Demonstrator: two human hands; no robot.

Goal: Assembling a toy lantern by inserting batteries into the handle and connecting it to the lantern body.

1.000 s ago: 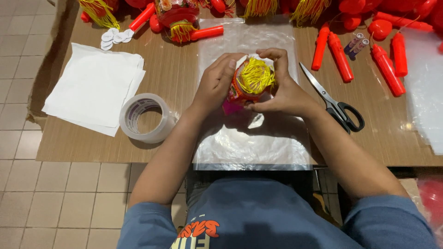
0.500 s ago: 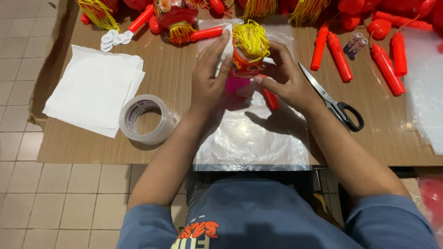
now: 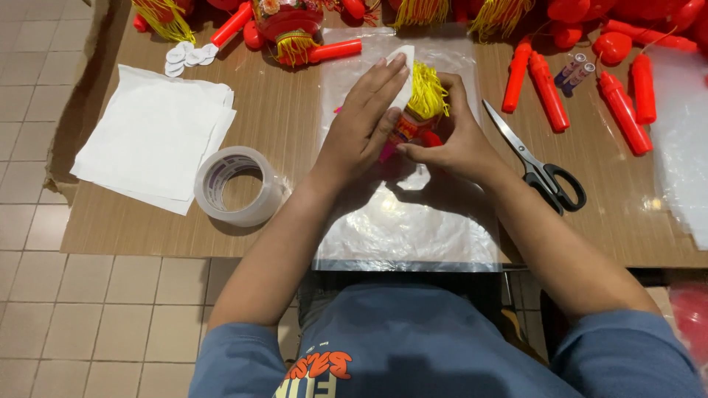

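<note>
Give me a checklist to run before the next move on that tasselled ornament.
1. Ornament held by both hands: ok, left hand flat on it, right hand gripping its side.
2. White sticker pressed flat under the left fingers: cannot tell.
3. Yellow tassel free of the sticker: cannot tell.
4. Plastic sheet under the work: ok.
5. Scissors near the right hand: ok, lying closed.
6. Tape roll near the left arm: ok.

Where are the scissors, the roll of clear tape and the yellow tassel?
scissors (image 3: 565,189): head view, on the black handle loop.
roll of clear tape (image 3: 259,203): head view, on its outer wall.
yellow tassel (image 3: 428,94): head view, mid-fringe.
</note>
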